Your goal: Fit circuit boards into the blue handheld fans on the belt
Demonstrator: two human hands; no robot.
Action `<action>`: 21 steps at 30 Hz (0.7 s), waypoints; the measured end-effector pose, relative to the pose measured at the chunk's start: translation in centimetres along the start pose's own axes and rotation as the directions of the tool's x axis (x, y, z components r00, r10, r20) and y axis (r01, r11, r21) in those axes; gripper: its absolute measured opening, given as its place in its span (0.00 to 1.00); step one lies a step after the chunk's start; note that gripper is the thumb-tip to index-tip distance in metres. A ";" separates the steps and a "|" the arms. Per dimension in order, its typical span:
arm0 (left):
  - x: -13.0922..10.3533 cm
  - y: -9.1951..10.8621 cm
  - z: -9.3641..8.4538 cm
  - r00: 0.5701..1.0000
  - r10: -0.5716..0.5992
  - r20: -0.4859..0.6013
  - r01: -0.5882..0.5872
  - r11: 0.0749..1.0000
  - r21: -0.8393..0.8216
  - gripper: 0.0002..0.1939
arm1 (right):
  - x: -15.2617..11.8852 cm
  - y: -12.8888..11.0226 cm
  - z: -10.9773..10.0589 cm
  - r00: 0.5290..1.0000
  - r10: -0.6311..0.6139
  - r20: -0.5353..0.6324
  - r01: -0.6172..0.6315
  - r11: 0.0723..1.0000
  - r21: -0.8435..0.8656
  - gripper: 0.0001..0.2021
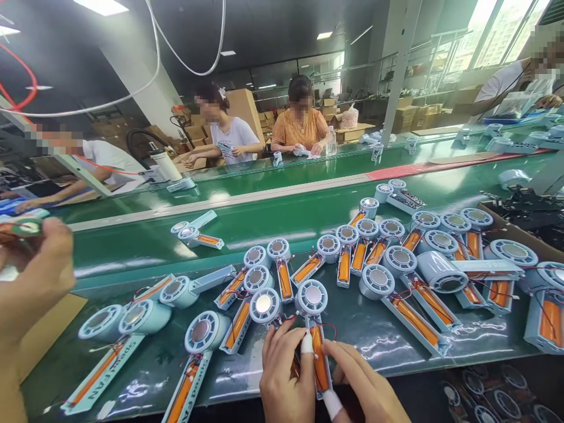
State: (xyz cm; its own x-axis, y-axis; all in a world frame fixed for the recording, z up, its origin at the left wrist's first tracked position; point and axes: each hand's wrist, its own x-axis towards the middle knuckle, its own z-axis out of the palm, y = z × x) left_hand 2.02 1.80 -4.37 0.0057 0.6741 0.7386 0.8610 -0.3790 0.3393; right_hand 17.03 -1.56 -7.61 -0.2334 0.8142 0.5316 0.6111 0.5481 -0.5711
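A light blue handheld fan (312,297) lies at the table's front edge, its open handle showing an orange battery (319,355) and thin red wires. My left hand (286,371) grips the left side of this handle, with a white cover on one fingertip. My right hand (366,385) holds the same handle from the right and at its lower end, its thumb also covered in white. Another fan (264,305) sits just left of it, its handle mostly hidden behind my left hand.
Several similar open fans (376,282) crowd the table. Behind runs a green conveyor belt (282,207). Another person's hand (39,258) holds a round green part at far left. Several people sit across the belt. A box of black parts (529,214) stands at right.
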 end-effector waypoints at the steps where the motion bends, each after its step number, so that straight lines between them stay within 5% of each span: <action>1: 0.0 -0.1 0.0 1.000 -0.007 0.013 0.007 1.000 -0.013 0.08 | 0.7 0.0 -0.4 0.999 0.005 0.047 -0.005 1.000 0.006 0.27; 6: 0.8 -0.5 -0.7 0.989 -0.029 0.148 0.033 0.999 -0.026 0.12 | 3.6 -0.5 -1.7 0.984 0.084 0.155 -0.086 0.996 0.005 0.11; 13: 0.1 0.2 -0.2 0.986 -0.096 0.136 0.094 0.995 0.014 0.09 | 4.8 0.3 -4.2 0.987 0.148 -0.063 -0.147 0.989 0.016 0.10; 18: -1.0 0.1 0.9 0.993 -0.050 0.102 0.045 0.998 0.050 0.07 | 4.2 1.2 -5.9 0.993 0.111 -0.031 -0.113 0.991 -0.069 0.11; 21: -1.8 -1.1 1.2 0.993 0.011 0.121 -0.014 1.000 0.026 0.08 | 4.0 2.2 -9.1 0.993 0.082 -0.085 -0.097 0.978 -0.184 0.10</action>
State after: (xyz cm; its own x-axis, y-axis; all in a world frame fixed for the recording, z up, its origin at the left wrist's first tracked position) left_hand 1.70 1.75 -6.81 0.0767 0.7415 0.6666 0.8738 -0.3720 0.3133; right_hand 24.29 1.13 -1.08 -0.1172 0.8371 0.5344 0.7594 0.4223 -0.4949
